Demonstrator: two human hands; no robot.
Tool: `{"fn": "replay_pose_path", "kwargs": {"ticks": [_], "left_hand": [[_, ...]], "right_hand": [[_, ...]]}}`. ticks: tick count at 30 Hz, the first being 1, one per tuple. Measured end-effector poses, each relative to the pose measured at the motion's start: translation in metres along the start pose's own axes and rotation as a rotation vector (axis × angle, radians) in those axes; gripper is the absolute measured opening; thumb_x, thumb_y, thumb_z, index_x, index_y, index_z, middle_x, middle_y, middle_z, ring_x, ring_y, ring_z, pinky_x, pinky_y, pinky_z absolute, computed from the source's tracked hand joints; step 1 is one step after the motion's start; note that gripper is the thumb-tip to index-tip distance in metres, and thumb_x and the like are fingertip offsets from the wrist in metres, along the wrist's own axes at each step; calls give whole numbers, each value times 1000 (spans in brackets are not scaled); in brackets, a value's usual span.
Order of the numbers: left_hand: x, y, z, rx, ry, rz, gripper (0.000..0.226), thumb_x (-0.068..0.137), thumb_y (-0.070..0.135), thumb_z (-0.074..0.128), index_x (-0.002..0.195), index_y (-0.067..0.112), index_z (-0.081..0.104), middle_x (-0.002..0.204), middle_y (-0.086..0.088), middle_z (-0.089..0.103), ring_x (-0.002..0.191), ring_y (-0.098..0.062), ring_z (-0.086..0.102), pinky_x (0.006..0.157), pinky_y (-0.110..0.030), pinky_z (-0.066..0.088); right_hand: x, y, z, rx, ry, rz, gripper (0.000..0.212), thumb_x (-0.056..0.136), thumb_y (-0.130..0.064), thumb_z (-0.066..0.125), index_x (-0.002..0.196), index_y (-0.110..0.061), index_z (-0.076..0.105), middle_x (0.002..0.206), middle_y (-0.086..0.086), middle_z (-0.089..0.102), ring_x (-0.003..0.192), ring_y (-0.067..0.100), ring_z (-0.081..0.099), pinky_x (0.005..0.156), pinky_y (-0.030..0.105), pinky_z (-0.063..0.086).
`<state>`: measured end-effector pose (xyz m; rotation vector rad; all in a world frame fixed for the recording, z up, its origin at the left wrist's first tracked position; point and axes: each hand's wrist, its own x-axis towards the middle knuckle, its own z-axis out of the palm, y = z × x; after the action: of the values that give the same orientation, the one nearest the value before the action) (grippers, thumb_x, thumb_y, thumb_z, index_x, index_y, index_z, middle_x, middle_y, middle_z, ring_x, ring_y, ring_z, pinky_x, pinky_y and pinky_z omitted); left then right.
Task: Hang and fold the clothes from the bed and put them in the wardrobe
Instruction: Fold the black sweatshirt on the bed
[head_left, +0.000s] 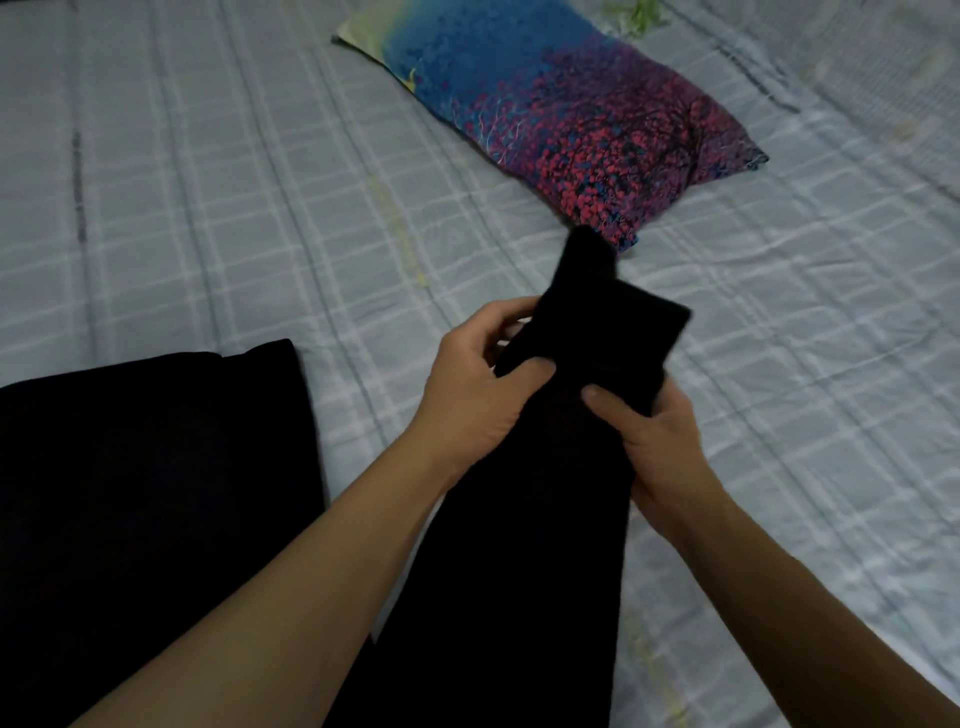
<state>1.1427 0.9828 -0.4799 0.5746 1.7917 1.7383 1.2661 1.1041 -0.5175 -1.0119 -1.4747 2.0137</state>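
Note:
A long black garment (545, 493) hangs from both my hands above the bed, its top end folded over and sticking up toward the pillow. My left hand (478, 379) grips its upper left edge, thumb on the front, fingers curled behind. My right hand (649, 431) grips the right edge just below the fold, thumb pressed on the cloth. A second black garment (156, 467) lies flat on the bed at the lower left, apart from both hands.
The bed (234, 208) is covered by a pale grey checked sheet. A pillow (571, 124) with a blue and red tree print lies at the top centre. A fold of patterned bedding (883, 67) runs along the far right.

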Motion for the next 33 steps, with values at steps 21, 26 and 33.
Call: {"fn": "replay_pose_path", "kwargs": {"ticks": [21,26,33], "left_hand": [[-21,-83,71,1123,-418,245,55,95,32,54,149,29,40,162,-2,25,143,-24,27,113,-45,32],[-48,-98,99,1279,-402,312,59,93,41,43,148,21,42,160,-9,31,147,-30,30,116,-50,32],[-54,-118,95,1312,-400,228,66,92,49,29,151,19,38,161,-12,28,148,-32,27,119,-51,26]], "right_hand": [[27,16,-92,-218,291,92,36,80,7,72,107,-13,63,102,12,73,85,21,74,72,35,61],[28,10,-97,-261,386,45,55,79,-4,79,120,-18,45,105,12,66,86,24,72,74,40,61],[-5,33,-92,-958,334,-393,67,84,-8,72,143,-11,41,143,9,43,133,20,40,113,36,35]]}}
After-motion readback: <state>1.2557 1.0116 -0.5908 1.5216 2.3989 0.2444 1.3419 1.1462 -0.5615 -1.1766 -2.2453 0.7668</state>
